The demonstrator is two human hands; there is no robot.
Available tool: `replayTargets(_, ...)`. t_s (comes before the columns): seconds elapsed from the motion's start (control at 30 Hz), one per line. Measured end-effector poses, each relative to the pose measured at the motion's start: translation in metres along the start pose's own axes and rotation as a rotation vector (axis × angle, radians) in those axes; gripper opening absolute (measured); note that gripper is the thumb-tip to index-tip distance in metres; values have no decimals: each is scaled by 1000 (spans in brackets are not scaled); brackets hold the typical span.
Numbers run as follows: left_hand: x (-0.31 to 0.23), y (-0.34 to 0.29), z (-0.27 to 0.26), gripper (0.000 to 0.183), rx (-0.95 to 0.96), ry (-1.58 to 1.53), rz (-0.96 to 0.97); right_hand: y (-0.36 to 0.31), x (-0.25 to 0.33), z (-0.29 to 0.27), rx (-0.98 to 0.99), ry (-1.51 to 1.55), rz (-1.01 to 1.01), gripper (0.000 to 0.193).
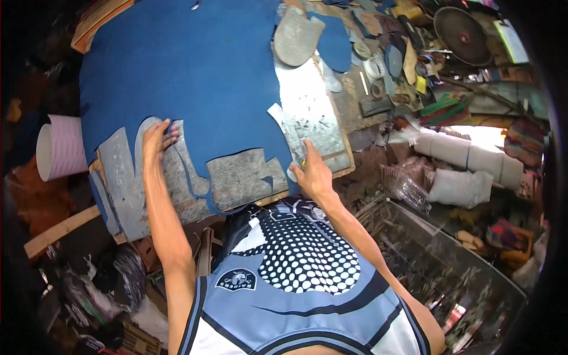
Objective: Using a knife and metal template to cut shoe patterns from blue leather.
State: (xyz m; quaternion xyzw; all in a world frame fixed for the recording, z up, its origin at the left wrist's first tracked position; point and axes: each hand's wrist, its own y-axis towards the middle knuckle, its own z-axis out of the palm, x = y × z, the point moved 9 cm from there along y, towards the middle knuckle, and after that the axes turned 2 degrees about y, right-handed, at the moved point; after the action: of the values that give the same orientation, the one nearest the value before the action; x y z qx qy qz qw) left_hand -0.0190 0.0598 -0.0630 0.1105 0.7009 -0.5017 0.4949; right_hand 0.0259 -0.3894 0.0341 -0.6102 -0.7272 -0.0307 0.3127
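Observation:
A large blue sheet [183, 71], perhaps leather, covers most of the work board, its near edge cut into curves. My left hand [157, 137] is over that edge at the left, fingers stretched out and slightly apart. Beneath it a rounded grey shape [146, 125] borders the blue; whether it is a template or bare board I cannot tell. Beside the sheet's right edge, my right hand [315, 176] has its thumb and fingers closed around a small thing with a yellow part [303, 163], mostly hidden. Worn grey board [236, 174] shows through the cut-outs between my hands.
A grey sole-shaped piece [296, 36] lies at the sheet's far right corner. Tape rolls [374, 68], scraps and tools crowd the bench beyond. A pink curled sheet [62, 148] stands at the left. White rolls [458, 151] and a stuffed white bag [460, 188] are at the right.

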Motion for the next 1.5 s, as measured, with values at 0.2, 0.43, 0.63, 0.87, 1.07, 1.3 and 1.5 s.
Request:
replayTargets(0.2, -17, -25, -6, 29, -29, 138, -71, 14, -11, 5, 140, 347, 161, 61)
replayTargets(0.43, -23, -9, 8, 40, 96, 500, 18, 10, -25, -13, 45, 53, -10, 49)
replayTargets(0.63, -95, -5, -200, 50, -775, 994, 229, -40, -28, -15, 120, 41, 19, 35)
replayTargets(0.87, -74, 59, -314, 72, -685, 991, -67, -81, -52, 4, 213, 324, 386, 20)
replayTargets(1.07, -73, 20, -468, 82, -796, 722, -10, -83, -28, 34, 392, 660, 341, 18)
replayTargets(1.3, -89, -60, -207, 43, -340, -207, 239, -89, -38, 29, 297, 794, 343, 29)
replayTargets(1.5, -75, 5, -335, 47, -753, 318, -228, -88, -34, 36, 224, 871, 286, 24)
